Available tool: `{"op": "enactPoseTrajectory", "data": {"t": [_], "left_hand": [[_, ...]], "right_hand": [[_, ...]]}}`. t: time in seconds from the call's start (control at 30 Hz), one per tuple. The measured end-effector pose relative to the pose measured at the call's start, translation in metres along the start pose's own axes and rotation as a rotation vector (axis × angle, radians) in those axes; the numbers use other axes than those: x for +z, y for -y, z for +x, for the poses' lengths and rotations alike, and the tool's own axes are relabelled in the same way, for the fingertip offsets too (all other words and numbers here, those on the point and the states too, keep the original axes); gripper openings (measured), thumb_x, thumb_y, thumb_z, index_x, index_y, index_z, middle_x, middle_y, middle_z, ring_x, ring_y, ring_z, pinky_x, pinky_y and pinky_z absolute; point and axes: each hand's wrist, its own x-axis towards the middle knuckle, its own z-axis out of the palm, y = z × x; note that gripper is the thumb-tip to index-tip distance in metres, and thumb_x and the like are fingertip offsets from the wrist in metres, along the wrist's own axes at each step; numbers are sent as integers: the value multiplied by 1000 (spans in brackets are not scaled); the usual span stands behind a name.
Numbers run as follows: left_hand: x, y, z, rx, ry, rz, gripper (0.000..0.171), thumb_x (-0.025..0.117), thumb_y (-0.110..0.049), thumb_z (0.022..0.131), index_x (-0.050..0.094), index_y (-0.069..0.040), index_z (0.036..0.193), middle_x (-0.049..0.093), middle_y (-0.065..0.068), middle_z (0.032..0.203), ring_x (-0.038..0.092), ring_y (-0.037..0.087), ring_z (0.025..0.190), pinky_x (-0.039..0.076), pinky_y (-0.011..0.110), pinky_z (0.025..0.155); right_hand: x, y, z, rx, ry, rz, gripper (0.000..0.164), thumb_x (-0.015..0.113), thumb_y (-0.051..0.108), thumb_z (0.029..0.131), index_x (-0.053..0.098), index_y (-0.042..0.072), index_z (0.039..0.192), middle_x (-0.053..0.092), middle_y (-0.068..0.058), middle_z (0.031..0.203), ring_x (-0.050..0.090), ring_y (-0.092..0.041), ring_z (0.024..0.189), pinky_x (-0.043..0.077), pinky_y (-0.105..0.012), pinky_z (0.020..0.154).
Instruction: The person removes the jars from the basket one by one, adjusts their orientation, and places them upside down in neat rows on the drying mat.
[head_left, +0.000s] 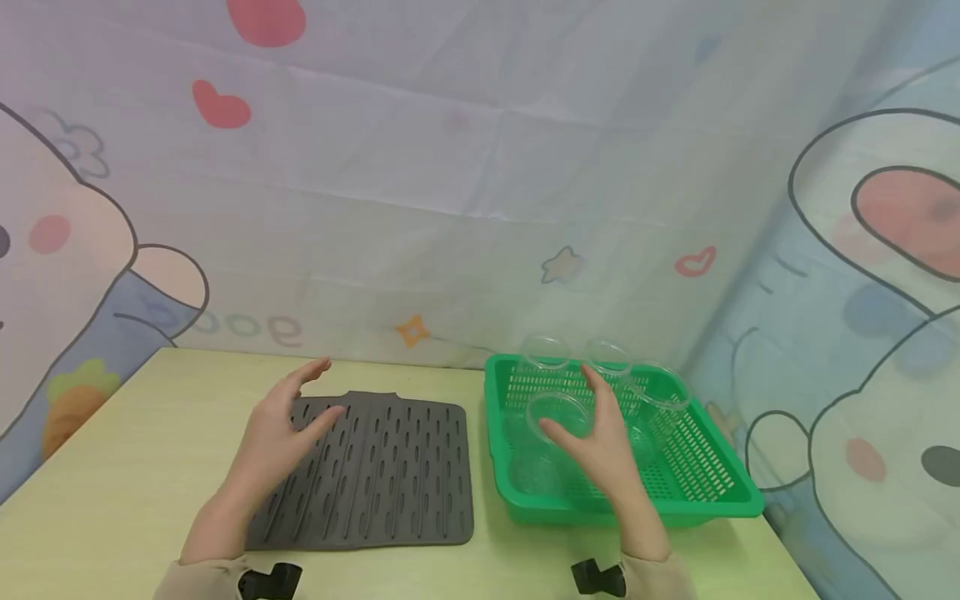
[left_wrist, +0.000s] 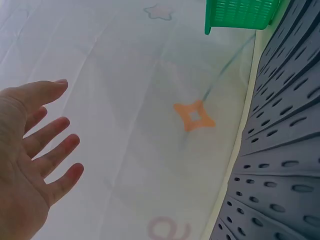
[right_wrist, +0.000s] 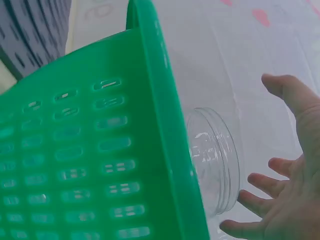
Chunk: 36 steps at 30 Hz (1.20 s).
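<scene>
My left hand [head_left: 273, 437] hovers over the left part of a dark grey slotted drying mat [head_left: 405, 475], thumb and fingers spread with nothing between them. In the left wrist view its fingers [left_wrist: 52, 150] are parted and relaxed. My right hand [head_left: 603, 442] is held over a green plastic basket [head_left: 622, 507], its thumb and fingers apart and holding nothing. Several clear round containers are in the basket; one clear container [head_left: 558, 414] lies just beyond the right thumb. Seen from the right wrist, a clear container [right_wrist: 217, 160] rises past the basket rim close to the fingertips.
The mat and basket stand side by side on a pale yellow table [head_left: 97, 508]. More clear containers [head_left: 546, 352] lean at the basket's back rim. A printed cloth [head_left: 420, 167] with hearts and cartoon figures hangs behind the table and along its right side.
</scene>
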Motion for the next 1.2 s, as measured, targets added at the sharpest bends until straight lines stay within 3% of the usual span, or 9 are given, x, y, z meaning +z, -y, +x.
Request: {"op": "enactPoseTrajectory", "data": {"t": [0.13,0.37,0.57,0.8,0.9,1.0,1.07,1.2], "left_hand": [[-4,10,-2,-16,11,-40,61,72,-7,87,46,-4,143,54,20,138,51,38,122,43,56,99],[-9,31,-10,-114,54,-27,51,68,-11,92,50,-2,139,56,21,136,52,36,121,43,55,100],[-14,47,-16,-161,92,-1,52,69,-8,91,50,1,138,57,23,134,53,39,119,44,53,100],[-19,69,-26,-226,98,10,52,69,-15,92,50,-1,138,59,23,132,53,36,116,46,51,98],[-21,78,-30,-253,90,-11,53,69,-17,92,50,-1,139,59,24,132,58,9,111,46,52,99],[-23,85,-34,-283,81,-32,53,68,-14,92,49,1,139,57,24,133,42,-22,100,46,48,98],[-24,90,-37,-300,79,-31,53,68,-12,92,48,2,139,57,25,134,31,-30,98,47,44,98],[-26,98,-41,-331,86,-19,57,69,-8,90,44,5,141,56,27,133,31,-30,95,48,48,96]], "right_hand": [[-3,-8,1,18,26,98,94,78,28,84,19,10,155,24,-14,160,23,-35,147,28,-60,115],[-7,-17,1,86,114,188,97,78,26,85,14,10,156,18,-12,162,19,-33,149,24,-61,117],[-6,-24,2,137,163,233,99,79,26,84,12,13,157,17,-12,162,18,-34,150,24,-61,117],[-5,-33,4,159,182,250,102,79,23,82,10,13,157,17,-14,162,15,-37,149,25,-63,116],[-5,-37,4,172,195,237,104,80,24,82,8,12,157,17,-15,162,17,-39,149,28,-63,114],[-6,-41,4,198,212,236,106,80,24,82,6,12,157,16,-16,162,22,-39,147,32,-63,112],[-6,-43,3,208,230,240,106,79,23,82,6,12,157,14,-17,162,25,-39,146,34,-63,111],[-7,-46,3,216,260,255,105,79,22,82,6,14,157,19,-16,162,26,-39,146,33,-63,110]]}}
